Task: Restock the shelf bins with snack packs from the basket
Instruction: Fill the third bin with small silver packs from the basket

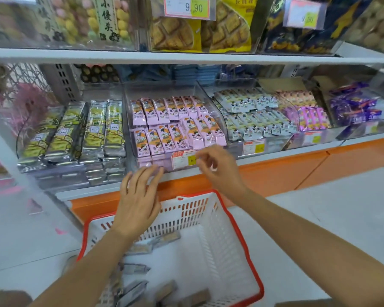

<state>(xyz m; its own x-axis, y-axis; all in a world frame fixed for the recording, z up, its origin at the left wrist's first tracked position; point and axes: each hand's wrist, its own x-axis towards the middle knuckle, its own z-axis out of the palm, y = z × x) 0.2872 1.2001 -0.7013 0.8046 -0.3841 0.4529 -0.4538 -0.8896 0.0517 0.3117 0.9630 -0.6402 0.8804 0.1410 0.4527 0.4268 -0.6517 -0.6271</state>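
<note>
A white basket with a red rim (237, 229) sits on the floor below the shelf, with several grey and brown snack packs (164, 239) lying in it. Pink snack packs (175, 122) fill the clear middle bin (131, 111) in two rows. My left hand (138, 200) hovers over the basket's far edge, fingers spread, holding nothing. My right hand (217, 169) is just in front of the pink bin's price tag, fingers loosely curled and empty.
Silver and yellow long packs (75, 134) fill the bin to the left. White packs (253, 116) and purple packs (310, 116) fill bins to the right. An upper shelf (186, 57) overhangs. The orange shelf base (297, 169) runs below.
</note>
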